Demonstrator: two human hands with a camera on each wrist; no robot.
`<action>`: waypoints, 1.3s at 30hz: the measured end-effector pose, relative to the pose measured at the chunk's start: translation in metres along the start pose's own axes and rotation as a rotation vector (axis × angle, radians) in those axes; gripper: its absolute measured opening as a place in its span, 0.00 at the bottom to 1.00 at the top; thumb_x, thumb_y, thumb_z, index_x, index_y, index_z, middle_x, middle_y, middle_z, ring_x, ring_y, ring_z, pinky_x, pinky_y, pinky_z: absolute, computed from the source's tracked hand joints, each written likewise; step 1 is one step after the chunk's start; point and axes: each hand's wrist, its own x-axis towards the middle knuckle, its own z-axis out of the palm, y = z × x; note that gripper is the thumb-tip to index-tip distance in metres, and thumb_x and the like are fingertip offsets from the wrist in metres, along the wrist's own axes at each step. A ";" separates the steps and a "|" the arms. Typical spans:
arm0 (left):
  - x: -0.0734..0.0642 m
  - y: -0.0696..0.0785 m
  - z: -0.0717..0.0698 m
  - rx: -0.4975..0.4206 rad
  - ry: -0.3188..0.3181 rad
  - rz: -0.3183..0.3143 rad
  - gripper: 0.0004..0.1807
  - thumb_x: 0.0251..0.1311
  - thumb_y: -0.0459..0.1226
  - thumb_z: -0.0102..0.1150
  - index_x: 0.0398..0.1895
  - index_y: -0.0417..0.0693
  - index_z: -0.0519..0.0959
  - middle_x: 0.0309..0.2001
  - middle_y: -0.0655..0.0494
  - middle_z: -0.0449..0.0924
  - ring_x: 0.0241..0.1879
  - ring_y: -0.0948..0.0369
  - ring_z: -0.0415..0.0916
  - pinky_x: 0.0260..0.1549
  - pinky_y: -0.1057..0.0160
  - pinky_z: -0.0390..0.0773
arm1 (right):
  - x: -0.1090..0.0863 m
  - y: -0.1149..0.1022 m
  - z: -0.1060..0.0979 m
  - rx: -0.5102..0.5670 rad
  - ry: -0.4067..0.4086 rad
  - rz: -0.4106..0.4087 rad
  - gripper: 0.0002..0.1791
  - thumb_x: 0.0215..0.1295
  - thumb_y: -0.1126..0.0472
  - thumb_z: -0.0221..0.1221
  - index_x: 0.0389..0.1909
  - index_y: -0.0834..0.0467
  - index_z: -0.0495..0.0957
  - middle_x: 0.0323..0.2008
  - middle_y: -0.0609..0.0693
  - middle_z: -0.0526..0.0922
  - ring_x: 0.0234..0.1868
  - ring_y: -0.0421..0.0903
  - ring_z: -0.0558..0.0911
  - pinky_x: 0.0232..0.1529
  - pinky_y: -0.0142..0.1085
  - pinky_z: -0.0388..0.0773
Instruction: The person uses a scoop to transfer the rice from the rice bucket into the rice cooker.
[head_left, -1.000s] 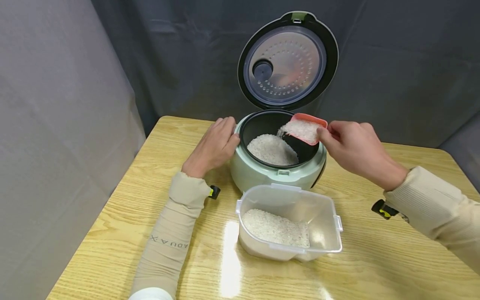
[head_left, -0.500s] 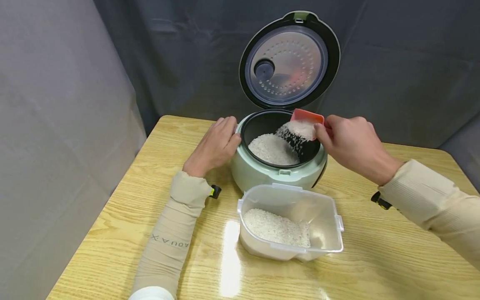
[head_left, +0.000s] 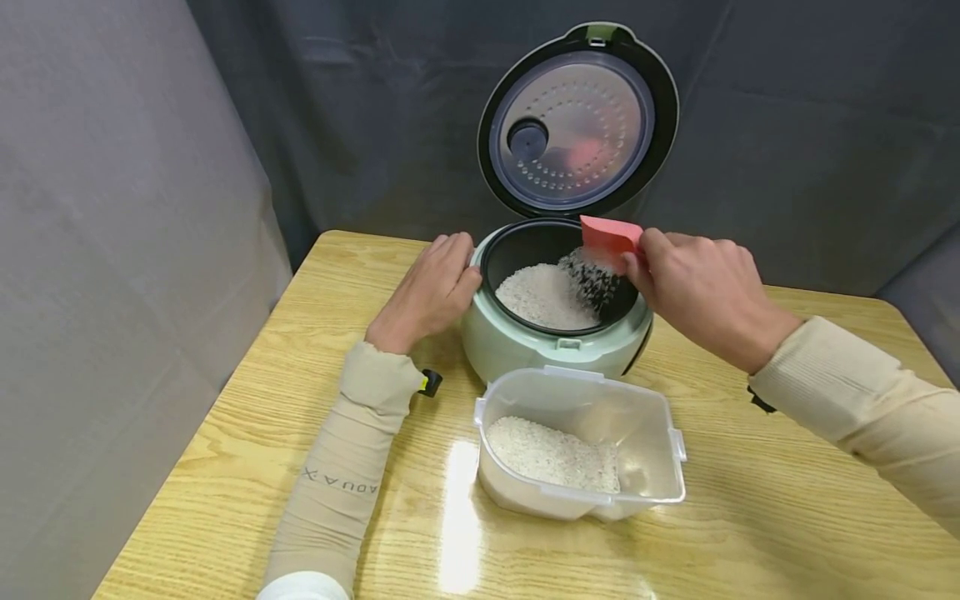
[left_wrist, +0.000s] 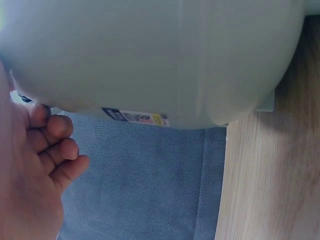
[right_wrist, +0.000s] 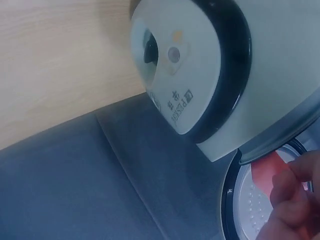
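A light green rice cooker (head_left: 517,350) stands with its lid (head_left: 577,133) raised and a mound of white rice (head_left: 543,296) in its dark inner pot. Over the pot's right side, my right hand (head_left: 705,287) grips a red scoop (head_left: 611,233), tipped so that loose grains (head_left: 592,275) fall from it. In the right wrist view, fingers (right_wrist: 287,187) pinch the scoop close to the rim. My left hand (head_left: 427,292) holds the cooker's left rim. The left wrist view shows that hand's fingers (left_wrist: 62,150) curled beside the cooker's body (left_wrist: 160,65).
A clear plastic bin (head_left: 637,492) partly filled with rice (head_left: 555,454) sits directly in front of the cooker on the wooden table (head_left: 750,517). Dark curtains (head_left: 375,108) hang behind, and a grey cloth (head_left: 127,250) stands at the left.
My right hand has tilted the scoop further, from nearly level to steep, and its rice has poured into the pot. The left hand and the bin have stayed in place.
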 end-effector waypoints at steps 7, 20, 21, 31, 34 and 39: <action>0.000 0.001 -0.001 0.003 -0.002 0.004 0.10 0.67 0.41 0.37 0.35 0.45 0.67 0.31 0.51 0.64 0.37 0.53 0.63 0.41 0.59 0.63 | -0.004 -0.002 -0.004 -0.009 0.077 -0.047 0.10 0.69 0.60 0.60 0.31 0.62 0.74 0.19 0.54 0.75 0.14 0.48 0.67 0.14 0.39 0.63; 0.000 0.003 -0.001 0.012 -0.008 0.000 0.10 0.67 0.41 0.37 0.35 0.45 0.66 0.31 0.51 0.64 0.37 0.53 0.63 0.41 0.59 0.63 | -0.028 -0.020 -0.017 0.036 0.132 -0.147 0.11 0.65 0.62 0.62 0.27 0.59 0.71 0.16 0.48 0.68 0.15 0.41 0.62 0.16 0.34 0.57; -0.001 0.003 -0.001 0.012 -0.010 -0.004 0.10 0.67 0.41 0.37 0.35 0.45 0.67 0.31 0.51 0.64 0.37 0.53 0.63 0.41 0.59 0.63 | -0.030 -0.022 -0.017 0.041 0.151 -0.170 0.11 0.65 0.62 0.62 0.27 0.58 0.71 0.16 0.47 0.68 0.15 0.40 0.61 0.16 0.33 0.56; -0.001 0.003 -0.001 0.010 -0.007 -0.003 0.10 0.67 0.41 0.38 0.35 0.45 0.67 0.31 0.51 0.64 0.37 0.53 0.63 0.41 0.59 0.63 | -0.044 -0.039 -0.025 0.086 0.248 -0.279 0.10 0.61 0.61 0.59 0.24 0.55 0.69 0.15 0.43 0.62 0.15 0.36 0.55 0.17 0.30 0.49; -0.001 0.003 -0.001 0.007 -0.010 -0.004 0.10 0.67 0.41 0.38 0.35 0.45 0.67 0.31 0.51 0.64 0.37 0.53 0.63 0.41 0.59 0.63 | -0.050 -0.043 -0.028 0.086 0.248 -0.302 0.11 0.64 0.59 0.56 0.23 0.54 0.69 0.14 0.42 0.61 0.15 0.35 0.54 0.16 0.29 0.49; -0.001 0.003 -0.002 0.007 -0.006 -0.001 0.10 0.67 0.41 0.38 0.35 0.45 0.67 0.31 0.51 0.64 0.37 0.53 0.63 0.41 0.59 0.63 | -0.057 -0.046 -0.032 0.082 0.270 -0.328 0.20 0.74 0.50 0.42 0.24 0.55 0.70 0.15 0.41 0.61 0.16 0.34 0.53 0.17 0.28 0.48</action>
